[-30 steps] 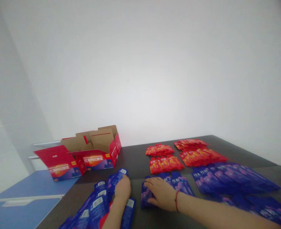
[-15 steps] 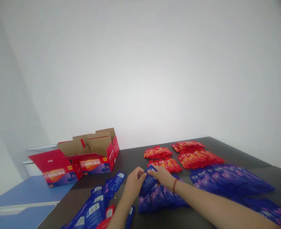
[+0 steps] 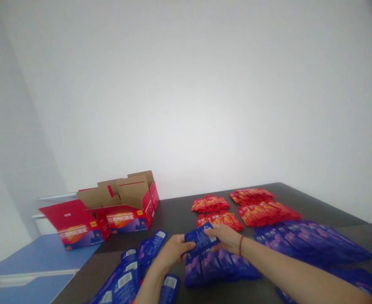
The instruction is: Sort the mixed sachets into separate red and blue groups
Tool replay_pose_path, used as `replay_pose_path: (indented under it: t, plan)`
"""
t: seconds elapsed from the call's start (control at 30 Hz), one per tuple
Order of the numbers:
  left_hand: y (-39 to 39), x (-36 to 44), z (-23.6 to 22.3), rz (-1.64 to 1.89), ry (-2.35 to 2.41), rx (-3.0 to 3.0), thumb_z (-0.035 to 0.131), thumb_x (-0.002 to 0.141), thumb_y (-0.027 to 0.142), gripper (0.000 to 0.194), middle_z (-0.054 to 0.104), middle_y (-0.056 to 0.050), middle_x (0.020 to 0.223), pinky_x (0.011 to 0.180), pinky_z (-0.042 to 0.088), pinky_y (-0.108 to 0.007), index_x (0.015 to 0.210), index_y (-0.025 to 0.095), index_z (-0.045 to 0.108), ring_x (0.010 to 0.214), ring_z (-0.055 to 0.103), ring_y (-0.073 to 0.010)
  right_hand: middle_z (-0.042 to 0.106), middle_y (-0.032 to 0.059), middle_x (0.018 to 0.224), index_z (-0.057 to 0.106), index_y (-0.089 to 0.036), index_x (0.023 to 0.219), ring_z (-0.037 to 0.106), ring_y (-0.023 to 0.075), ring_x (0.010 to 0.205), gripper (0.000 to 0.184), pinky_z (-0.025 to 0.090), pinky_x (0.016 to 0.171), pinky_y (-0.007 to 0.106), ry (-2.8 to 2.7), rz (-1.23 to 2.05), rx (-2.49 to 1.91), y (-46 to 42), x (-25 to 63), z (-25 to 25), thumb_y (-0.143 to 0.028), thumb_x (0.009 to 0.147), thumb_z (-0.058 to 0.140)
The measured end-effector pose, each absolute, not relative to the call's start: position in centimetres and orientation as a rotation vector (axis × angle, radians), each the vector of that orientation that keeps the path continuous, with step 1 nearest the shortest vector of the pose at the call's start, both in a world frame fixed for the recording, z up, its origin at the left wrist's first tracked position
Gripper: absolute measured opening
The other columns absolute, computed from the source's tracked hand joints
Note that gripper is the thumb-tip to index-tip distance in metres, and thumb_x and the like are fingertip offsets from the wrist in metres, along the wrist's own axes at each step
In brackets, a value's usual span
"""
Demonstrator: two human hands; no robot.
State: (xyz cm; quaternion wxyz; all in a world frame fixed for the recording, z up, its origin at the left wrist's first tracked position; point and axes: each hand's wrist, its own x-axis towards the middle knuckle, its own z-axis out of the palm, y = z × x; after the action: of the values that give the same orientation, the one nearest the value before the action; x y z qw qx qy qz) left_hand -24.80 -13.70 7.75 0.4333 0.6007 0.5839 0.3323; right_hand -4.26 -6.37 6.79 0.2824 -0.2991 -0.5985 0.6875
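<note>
A blue pouch (image 3: 200, 238) is held between both hands, over the middle of the table. My left hand (image 3: 177, 250) grips its left end with the thumb on top. My right hand (image 3: 225, 237), with a red cord at the wrist, pinches its right end near a white label. Just below lies a fanned row of blue-purple pouches (image 3: 217, 268). To the left of my left forearm, loose blue pouches (image 3: 124, 276) lie with their white barcode labels up. One more blue pouch (image 3: 170, 288) is partly hidden by that forearm.
Open red cartons (image 3: 125, 221) with brown insides stand at the left edge, by a blue surface (image 3: 37, 255). Red pouches lie in small piles (image 3: 210, 203) and larger piles (image 3: 268, 212) at the back. Fanned blue pouches (image 3: 309, 240) spread along the right of the dark table (image 3: 173, 211).
The blue pouch has turned from a steep slant to lying more level, stretched between my hands. My right hand has shifted slightly right, and my left hand has moved lower.
</note>
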Motion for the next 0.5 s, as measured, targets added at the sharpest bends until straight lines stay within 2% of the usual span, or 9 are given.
replay_pose_path:
  t: [0.2,0.37,0.5]
  plan:
    - [-12.3,-26.4,5.9,0.921,1.646,1.51,0.054,0.067,0.061,0.043,0.038,0.009,0.036,0.04,0.021,-0.021,0.056,0.02,0.043,0.033,0.029,-0.0061,0.068,0.0035,0.076,0.061,-0.018,0.084,0.064,0.016,0.067,0.013,0.052,0.055,0.025,-1.514,1.917,-0.861,-3.0,-3.7,6.2,-0.029,0.077,0.058]
    - [-12.0,-26.6,5.0,0.944,1.75,1.516,0.048,0.077,0.044,0.029,0.041,0.009,0.04,0.042,0.024,-0.021,0.06,0.02,0.045,0.034,0.031,-0.0071,0.069,0.0036,0.088,0.063,-0.022,0.086,0.066,0.0196,0.085,0.016,0.054,0.07,0.03,-1.558,2.016,-0.787,-3.3,-4.0,6.3,-0.03,0.072,0.064]
    - [-12.0,-26.7,4.7,1.008,1.848,1.473,0.041,0.08,0.027,0.013,0.044,0.009,0.044,0.044,0.028,-0.021,0.073,0.02,0.05,0.036,0.036,-0.0086,0.069,0.0062,0.095,0.062,-0.022,0.088,0.065,0.0228,0.093,0.018,0.055,0.076,0.035,-1.574,1.738,-0.89,-2.8,-3.8,7.4,-0.033,0.073,0.061]
